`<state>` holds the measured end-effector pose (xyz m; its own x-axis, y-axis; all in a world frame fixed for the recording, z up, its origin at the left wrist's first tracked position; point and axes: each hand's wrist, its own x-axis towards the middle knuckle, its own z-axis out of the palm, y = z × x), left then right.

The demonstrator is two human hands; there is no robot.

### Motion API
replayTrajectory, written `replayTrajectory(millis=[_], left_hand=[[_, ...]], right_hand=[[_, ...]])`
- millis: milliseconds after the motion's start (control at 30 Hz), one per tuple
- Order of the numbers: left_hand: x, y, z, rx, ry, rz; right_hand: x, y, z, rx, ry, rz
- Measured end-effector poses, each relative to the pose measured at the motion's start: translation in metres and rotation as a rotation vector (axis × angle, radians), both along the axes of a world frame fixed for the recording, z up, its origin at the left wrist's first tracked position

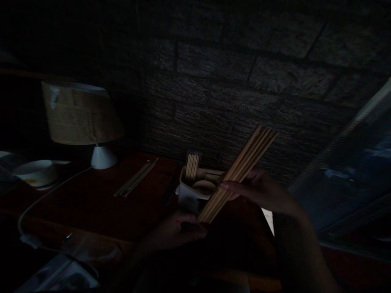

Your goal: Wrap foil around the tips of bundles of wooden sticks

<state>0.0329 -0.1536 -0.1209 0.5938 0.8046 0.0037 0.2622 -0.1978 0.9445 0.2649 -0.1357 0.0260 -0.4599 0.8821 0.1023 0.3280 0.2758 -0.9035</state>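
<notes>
A bundle of several wooden chopsticks (241,167) slants across the middle of the head view, its upper end pointing right. My right hand (259,189) is closed around its middle, thumb on the near side. At the lower end, the thumb and fingers of my left hand (185,230) pinch the chopsticks; the hand is in deep shadow. Just behind the bundle stands a light open box (189,196), partly covered by the chopsticks and my right hand. Inside it are a packet of sticks (192,165) and a round, pale brown thing (204,186).
Two or so thin sticks (136,179) lie on the dark wooden table (91,203). A lamp (82,116) and a white bowl (38,173) stand on the left. A pale cord (45,195) runs over the front edge. A brick wall (214,77) rises behind.
</notes>
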Motion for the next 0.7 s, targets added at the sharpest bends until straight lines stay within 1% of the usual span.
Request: replayTrajectory(millis=[67, 100, 133, 167, 200, 233, 267, 300, 333, 400, 433, 500, 533, 567, 600, 633, 667, 700], left_hand=[[-0.019, 0.006, 0.021, 0.059, -0.023, -0.025], [-0.029, 0.011, 0.032, 0.077, -0.064, 0.013], [-0.038, 0.017, 0.044, 0.076, -0.147, 0.037], [-0.045, 0.024, 0.057, 0.103, -0.288, 0.063], [-0.051, 0.033, 0.071, 0.182, -0.492, 0.08], [-0.055, 0.043, 0.085, 0.293, -0.722, 0.101], [-0.057, 0.053, 0.101, 0.386, -0.927, 0.022], [-0.057, 0.063, 0.116, 0.439, -1.06, -0.038], [-0.056, 0.073, 0.131, 0.469, -1.139, -0.112], [-0.051, 0.091, 0.157, 0.559, -1.217, -0.286], [-0.049, 0.099, 0.167, 0.527, -1.219, -0.278], [-0.048, 0.114, 0.18, 0.53, -1.256, -0.43], [-0.049, 0.12, 0.183, 0.504, -1.254, -0.551], [-0.051, 0.126, 0.183, 0.451, -1.264, -0.624], [-0.054, 0.13, 0.182, 0.466, -1.216, -0.768], [-0.058, 0.133, 0.179, 0.497, -1.249, -0.834], [-0.062, 0.134, 0.175, 0.534, -1.272, -0.8], [-0.065, 0.133, 0.171, 0.525, -1.304, -0.617]], right_hand=[[0.009, 0.013, 0.023, 0.077, 0.091, -0.072], [0.014, 0.02, 0.031, 0.139, 0.139, -0.131], [0.018, 0.027, 0.038, 0.185, 0.161, -0.17], [0.022, 0.033, 0.042, 0.238, 0.186, -0.219], [0.025, 0.04, 0.043, 0.274, 0.204, -0.253], [0.028, 0.047, 0.042, 0.308, 0.22, -0.276], [0.03, 0.054, 0.04, 0.336, 0.227, -0.287], [0.032, 0.06, 0.037, 0.356, 0.228, -0.292], [0.034, 0.065, 0.033, 0.367, 0.224, -0.29], [0.038, 0.074, 0.025, 0.361, 0.212, -0.276], [0.04, 0.077, 0.022, 0.354, 0.204, -0.267], [0.043, 0.082, 0.018, 0.328, 0.209, -0.262], [0.044, 0.083, 0.016, 0.312, 0.22, -0.261], [0.044, 0.084, 0.016, 0.293, 0.232, -0.261], [0.045, 0.085, 0.015, 0.274, 0.242, -0.258], [0.044, 0.085, 0.015, 0.255, 0.245, -0.25], [0.044, 0.085, 0.014, 0.24, 0.245, -0.239], [0.043, 0.086, 0.014, 0.227, 0.24, -0.226]])
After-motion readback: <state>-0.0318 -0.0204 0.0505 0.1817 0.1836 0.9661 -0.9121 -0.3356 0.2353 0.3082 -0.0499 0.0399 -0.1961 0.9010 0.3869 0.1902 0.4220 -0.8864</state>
